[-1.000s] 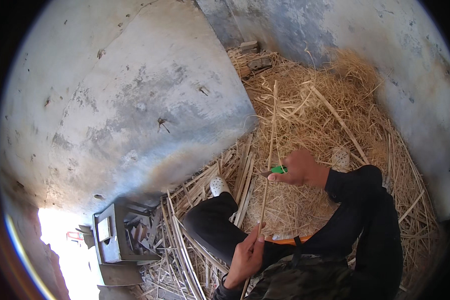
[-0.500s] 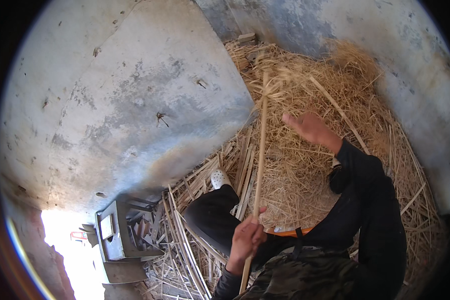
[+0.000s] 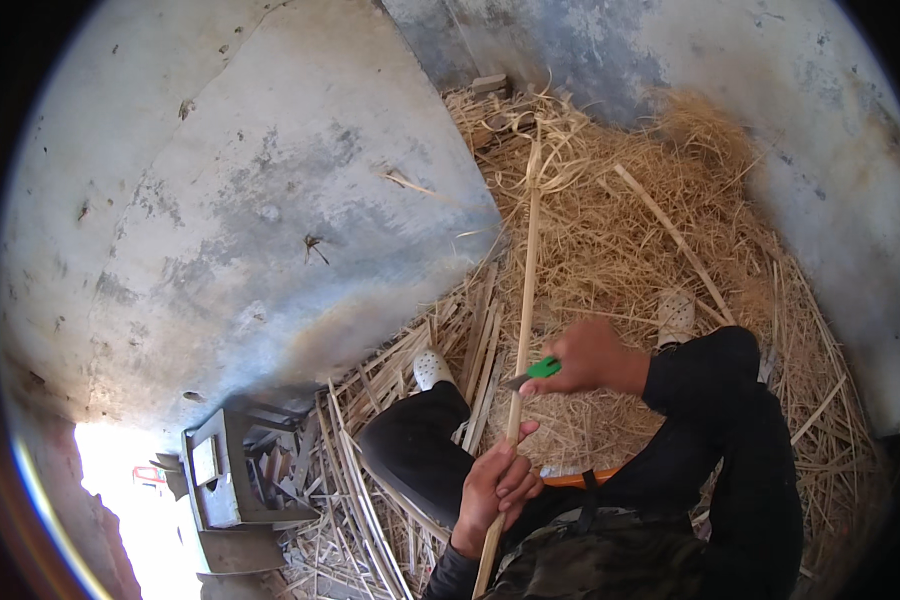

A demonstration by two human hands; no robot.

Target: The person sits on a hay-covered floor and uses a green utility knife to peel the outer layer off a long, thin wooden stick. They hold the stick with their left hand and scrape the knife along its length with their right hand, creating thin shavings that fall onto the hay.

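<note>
A long pale wooden stick (image 3: 528,290), perhaps bamboo, runs from my lap away from me, with curled shavings (image 3: 555,150) bunched at its far end. My left hand (image 3: 495,482) is wrapped round the stick low down, near my lap. Farther along, my right hand (image 3: 592,358) is closed on a green-handled knife (image 3: 543,368). The knife's short blade lies against the stick, a little beyond my left hand.
Straw-like shavings (image 3: 630,260) heap over the floor between my legs. Split strips (image 3: 370,500) lie to the left, beside a grey box-like stand (image 3: 232,470). Another stick (image 3: 675,230) rests on the heap at right. Worn walls (image 3: 300,150) rise at left and behind.
My right hand has come back toward me along the stick, and the green knife now shows in it against the wood. My left hand keeps its grip in about the same place.
</note>
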